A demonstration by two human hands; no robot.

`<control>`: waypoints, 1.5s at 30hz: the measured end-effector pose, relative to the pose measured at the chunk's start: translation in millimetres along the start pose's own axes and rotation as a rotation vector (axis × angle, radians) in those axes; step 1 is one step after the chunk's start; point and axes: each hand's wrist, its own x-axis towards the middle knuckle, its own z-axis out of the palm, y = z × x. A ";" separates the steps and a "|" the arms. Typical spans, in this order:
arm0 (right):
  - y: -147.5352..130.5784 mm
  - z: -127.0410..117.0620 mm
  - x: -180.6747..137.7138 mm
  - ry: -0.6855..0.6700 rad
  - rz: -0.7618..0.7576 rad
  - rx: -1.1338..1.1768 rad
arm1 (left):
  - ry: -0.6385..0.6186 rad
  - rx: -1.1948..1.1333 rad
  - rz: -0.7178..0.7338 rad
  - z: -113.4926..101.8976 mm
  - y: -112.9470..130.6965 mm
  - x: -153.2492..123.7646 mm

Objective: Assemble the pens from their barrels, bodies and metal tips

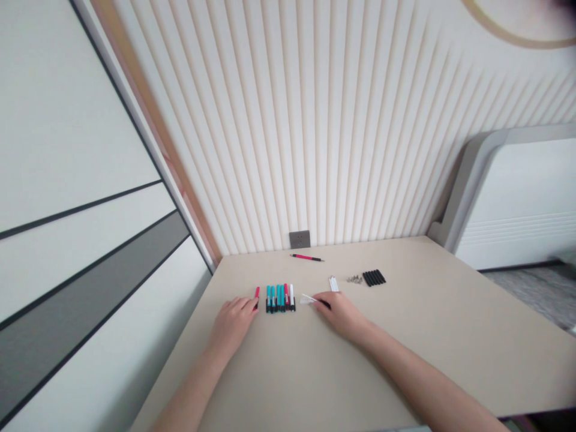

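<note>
My left hand (233, 324) rests on the beige table (405, 336), its fingertips pinched on a red pen barrel (257, 295). Just right of it lies a tight row of several teal, red and white pen barrels (280, 297). My right hand (341, 312) lies right of that row, fingers closed on a thin black part (324, 303), touching a small white piece (308, 299).
Further back lie a whole red pen (306, 257), a white piece (333, 283), small grey springs (354, 279) and a row of black caps (374, 277). A grey wall socket (299, 239) sits on the ribbed wall. A white unit (517, 198) stands at the right.
</note>
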 end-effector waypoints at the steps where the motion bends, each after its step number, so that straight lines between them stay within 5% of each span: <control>1: 0.9 -0.2 0.1 0.003 -0.001 0.000 | -0.005 -0.012 0.005 1.2 0.9 0.0; 22: -0.3 -2.3 -0.8 0.005 0.006 -0.024 | -0.028 -0.192 -0.034 3.4 11.5 0.4; 45: -3.9 10.9 7.1 -0.053 0.130 -0.524 | -0.036 -0.210 -0.028 9.9 11.4 4.6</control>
